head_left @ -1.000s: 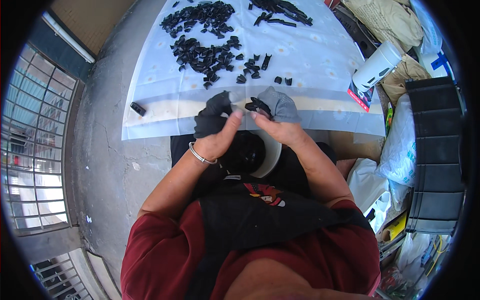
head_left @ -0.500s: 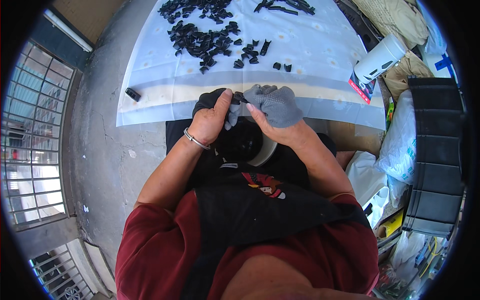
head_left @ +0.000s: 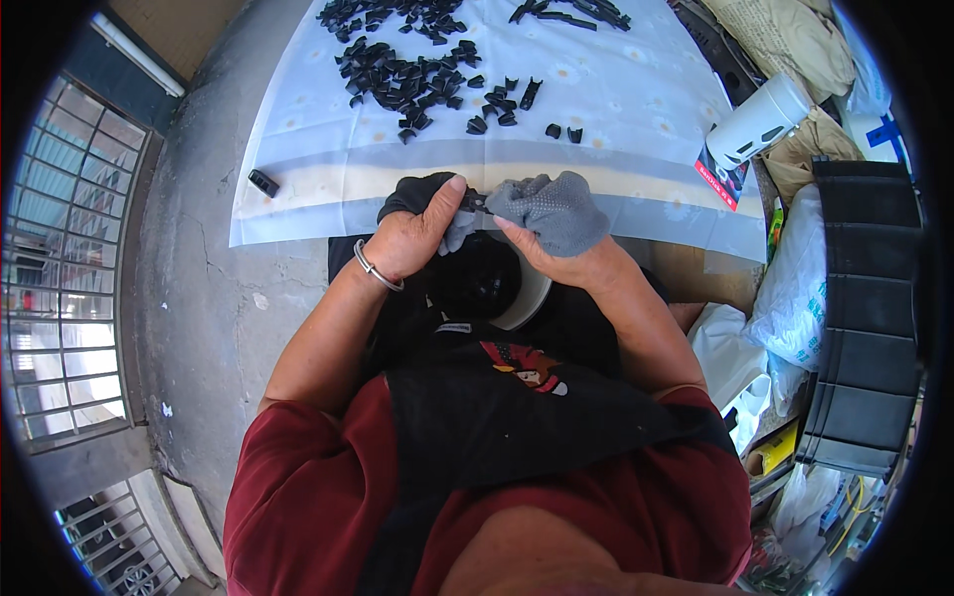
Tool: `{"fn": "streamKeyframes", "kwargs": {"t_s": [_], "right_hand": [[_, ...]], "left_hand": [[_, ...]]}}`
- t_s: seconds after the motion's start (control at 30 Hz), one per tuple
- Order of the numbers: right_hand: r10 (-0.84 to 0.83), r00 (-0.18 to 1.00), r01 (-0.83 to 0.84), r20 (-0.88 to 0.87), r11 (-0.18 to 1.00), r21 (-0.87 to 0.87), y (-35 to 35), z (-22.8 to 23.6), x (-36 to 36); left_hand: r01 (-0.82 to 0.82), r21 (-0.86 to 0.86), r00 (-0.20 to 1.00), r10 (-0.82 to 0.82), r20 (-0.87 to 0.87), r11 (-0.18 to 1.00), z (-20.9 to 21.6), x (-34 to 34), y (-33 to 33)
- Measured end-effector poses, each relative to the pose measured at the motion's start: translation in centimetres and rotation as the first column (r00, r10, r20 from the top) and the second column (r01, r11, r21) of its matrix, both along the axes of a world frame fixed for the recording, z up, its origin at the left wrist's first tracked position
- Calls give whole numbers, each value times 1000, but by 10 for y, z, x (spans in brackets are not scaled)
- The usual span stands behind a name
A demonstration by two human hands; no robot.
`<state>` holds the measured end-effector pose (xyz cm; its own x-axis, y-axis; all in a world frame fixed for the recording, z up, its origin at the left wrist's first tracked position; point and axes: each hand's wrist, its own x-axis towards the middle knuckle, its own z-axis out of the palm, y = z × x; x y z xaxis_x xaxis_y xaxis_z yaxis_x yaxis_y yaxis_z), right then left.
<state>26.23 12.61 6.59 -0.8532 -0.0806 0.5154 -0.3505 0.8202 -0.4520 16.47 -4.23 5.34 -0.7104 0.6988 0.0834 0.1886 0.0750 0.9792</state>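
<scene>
In the head view, my left hand [head_left: 415, 226], in a dark knit glove with a bare thumb, is closed on one end of a small black plastic piece [head_left: 477, 203]. My right hand [head_left: 553, 223], in a dotted grey knit glove, pinches the other end, seemingly to steady it. The pale round basin [head_left: 538, 297] sits below, perhaps to catch drops; loose black curved plastic pieces [head_left: 397, 81] lie within reach on the white flower-print tablecloth [head_left: 616, 119]. My forearms angle inward, thumbs nearly meeting.

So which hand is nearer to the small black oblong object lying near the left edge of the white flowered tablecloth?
Left. The left hand is to the right of the small black oblong object; the right hand is farther right, beyond the left one.
</scene>
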Motion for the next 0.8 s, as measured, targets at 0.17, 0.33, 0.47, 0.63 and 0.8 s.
{"fn": "streamKeyframes", "kwargs": {"t_s": [0.17, 0.33, 0.47, 0.63, 0.8], "right_hand": [[66, 976, -4, -206, 957, 289, 0, -6, -6], [-4, 998, 25, -60, 937, 348, -14, -15, -7], [19, 993, -28, 116, 997, 74, -2, -11, -16], [-309, 941, 249, 139, 910, 331, 61, 15, -61], [-299, 937, 113, 181, 748, 654, 101, 6, -115]], "left_hand": [[-5, -87, 992, -6, -128, 996, 8, 3, 7], [-137, -163, 839, 27, -543, 977, 5, 9, 15], [-24, -382, 828, -196, -526, 924, 1, -12, 8], [-343, -334, 577, -84, -813, 878, -5, -38, 24], [-386, -371, 533, -124, -837, 845, -20, -60, 69]]}}
